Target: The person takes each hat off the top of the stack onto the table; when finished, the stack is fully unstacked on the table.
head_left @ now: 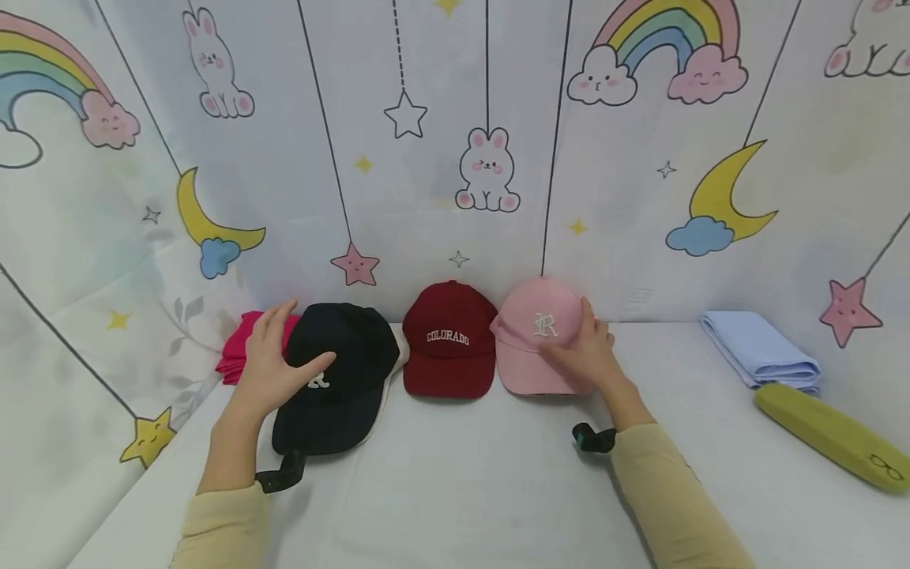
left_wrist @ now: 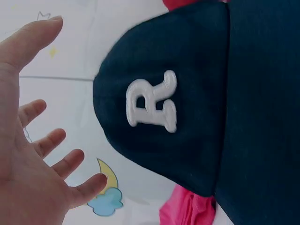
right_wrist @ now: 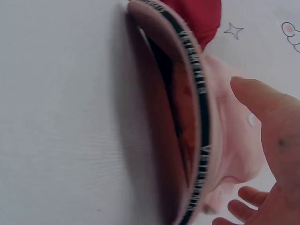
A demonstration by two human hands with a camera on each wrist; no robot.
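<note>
My left hand [head_left: 273, 367], fingers spread, hovers at the left side of a dark navy cap [head_left: 355, 348] with a white letter R. In the left wrist view a gap shows between the fingers and the cap [left_wrist: 197, 103]. My right hand [head_left: 590, 352] is at the right side of a pink cap [head_left: 526, 320], thumb across its front and fingers beyond its side. The right wrist view shows the pink cap's brim edge [right_wrist: 201, 112] with a lettered dark band; the fingers look loosely bent, not clenched. Between these caps sits a maroon cap [head_left: 449, 375] reading COLORADO.
Pink-red folded cloth [head_left: 233, 356] lies behind the navy cap. At the right, a folded light blue cloth [head_left: 761, 348] touches or nearly touches a long olive-green glasses case [head_left: 832, 435]. A patterned curtain [head_left: 426, 197] hangs behind the white table [head_left: 455, 490].
</note>
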